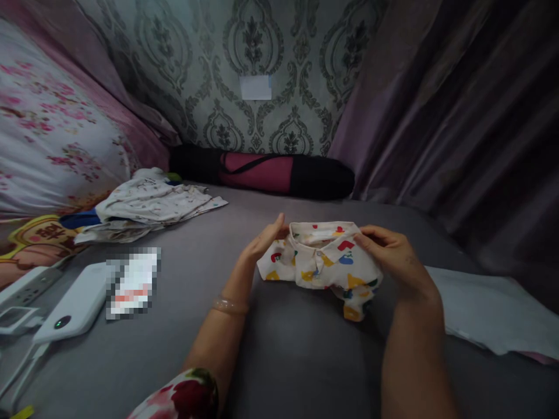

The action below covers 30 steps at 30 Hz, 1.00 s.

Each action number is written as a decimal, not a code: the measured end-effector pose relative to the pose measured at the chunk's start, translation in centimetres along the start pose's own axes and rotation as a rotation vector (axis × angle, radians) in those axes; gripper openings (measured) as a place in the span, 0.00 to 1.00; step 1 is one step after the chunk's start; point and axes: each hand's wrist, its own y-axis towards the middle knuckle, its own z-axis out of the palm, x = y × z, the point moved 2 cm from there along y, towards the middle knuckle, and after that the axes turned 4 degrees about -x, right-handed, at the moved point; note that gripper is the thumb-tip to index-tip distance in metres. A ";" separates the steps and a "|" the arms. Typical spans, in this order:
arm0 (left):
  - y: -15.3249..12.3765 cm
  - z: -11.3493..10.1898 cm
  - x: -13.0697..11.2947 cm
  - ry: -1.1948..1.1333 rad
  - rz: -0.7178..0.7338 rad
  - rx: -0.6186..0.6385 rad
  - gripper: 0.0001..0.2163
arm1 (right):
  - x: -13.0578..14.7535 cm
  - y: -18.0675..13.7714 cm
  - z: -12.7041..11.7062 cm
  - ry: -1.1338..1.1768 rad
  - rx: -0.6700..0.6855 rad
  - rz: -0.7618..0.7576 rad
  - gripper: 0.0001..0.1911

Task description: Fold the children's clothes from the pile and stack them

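Observation:
A small white collared shirt (314, 262) with red, yellow, blue and green shapes is bunched between my hands above the grey bed sheet. Its collar stands toward the top, and one patterned end hangs at the lower right. At the shirt's left shoulder, my left hand (267, 237) holds on with its thumb raised and its fingers partly hidden behind the cloth. My right hand (391, 250) pinches the other shoulder beside the collar, thumb in front and fingers behind.
A pile of pale patterned clothes (152, 201) lies at the left. Nearer are a white power bank (76, 302) with cables, a power strip (28, 288) and a blurred packet (134, 284). Folded pale cloth (493, 308) lies right; a black and maroon long bag (262, 173) rests along the wall.

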 end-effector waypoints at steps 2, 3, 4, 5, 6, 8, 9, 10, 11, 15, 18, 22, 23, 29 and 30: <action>0.0 0.2 0.3 -0.003 0.000 -0.002 0.33 | -0.7 0.0 -1.1 0.022 -0.048 0.035 0.18; 0.0 0.2 0.2 0.000 0.002 0.000 0.32 | -1.1 0.0 -1.6 0.033 -0.076 0.050 0.18; -0.2 0.3 0.0 -0.001 0.005 0.005 0.32 | -1.5 0.1 -2.0 0.044 -0.099 0.065 0.19; -0.3 0.4 -0.4 -0.007 0.010 0.008 0.31 | -1.9 0.2 -2.4 0.055 -0.120 0.079 0.19; -0.5 0.4 -0.7 -0.015 0.017 0.004 0.30 | -2.3 0.2 -2.7 0.064 -0.139 0.089 0.19; -0.9 0.5 -1.5 -0.036 0.027 -0.015 0.23 | -2.9 0.3 -3.2 0.075 -0.159 0.105 0.18; -1.1 0.6 -1.8 -0.053 0.029 -0.022 0.20 | -3.2 0.4 -3.3 0.077 -0.163 0.113 0.18; -1.2 0.8 -1.9 -0.072 0.027 -0.022 0.17 | -3.4 0.4 -3.3 0.079 -0.163 0.122 0.18; -1.2 0.9 -2.0 -0.091 0.025 -0.018 0.15 | -3.5 0.5 -3.3 0.083 -0.164 0.131 0.18; -1.1 1.4 -2.1 -0.113 0.042 -0.035 0.14 | -3.6 0.6 -3.1 0.130 -0.162 0.173 0.18; -1.0 1.7 -2.3 -0.094 0.060 -0.064 0.13 | -3.4 0.5 -3.0 0.157 -0.149 0.190 0.18; -1.2 1.5 -3.0 -0.041 0.109 -0.190 0.13 | -2.6 0.1 -2.8 0.069 -0.087 0.182 0.19; -1.3 1.3 -3.3 -0.023 0.139 -0.236 0.13 | -2.2 -0.1 -2.6 0.043 -0.050 0.181 0.20; -2.2 -1.6 -6.7 0.194 0.351 -0.356 0.13 | 2.0 0.4 -0.1 -0.118 0.100 0.055 0.18; -2.6 -2.2 -7.7 0.252 0.385 -0.370 0.12 | 2.9 0.6 0.3 -0.149 0.094 0.027 0.19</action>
